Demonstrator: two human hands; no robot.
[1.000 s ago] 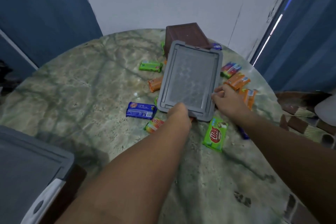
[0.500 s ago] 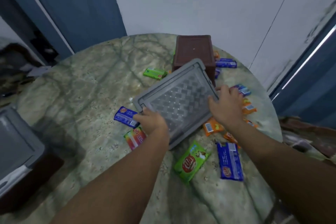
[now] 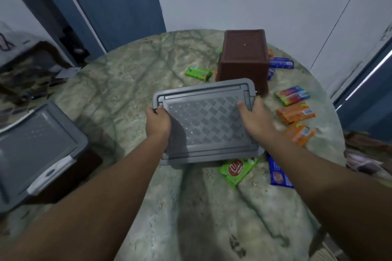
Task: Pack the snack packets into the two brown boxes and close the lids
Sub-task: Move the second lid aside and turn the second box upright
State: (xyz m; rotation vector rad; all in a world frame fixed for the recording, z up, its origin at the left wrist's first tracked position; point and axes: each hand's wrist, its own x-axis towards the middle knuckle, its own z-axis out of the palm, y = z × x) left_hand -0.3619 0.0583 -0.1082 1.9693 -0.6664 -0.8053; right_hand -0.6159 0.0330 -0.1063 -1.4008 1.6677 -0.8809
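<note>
A grey patterned lid (image 3: 206,125) is held above the round table, long side across. My left hand (image 3: 158,122) grips its left edge, and my right hand (image 3: 253,118) holds its right side with the thumb on top. Behind it a brown box (image 3: 244,57) stands on the table with its solid side facing up. A second brown box with a grey lid on it (image 3: 36,150) sits at the left edge. Snack packets lie loose: green ones (image 3: 198,73) (image 3: 237,169), orange ones (image 3: 294,112) (image 3: 299,133), blue ones (image 3: 277,171) (image 3: 281,62) and a multicoloured one (image 3: 291,94).
The marbled green table (image 3: 127,82) fills the view, its rim curving at the right. A white wall and blue door panels stand behind. Dark clutter lies on the floor at the far left (image 3: 31,70).
The lid has turned from lengthwise to crosswise in both hands and come toward me. The view has swung, so the box at the left shows more fully.
</note>
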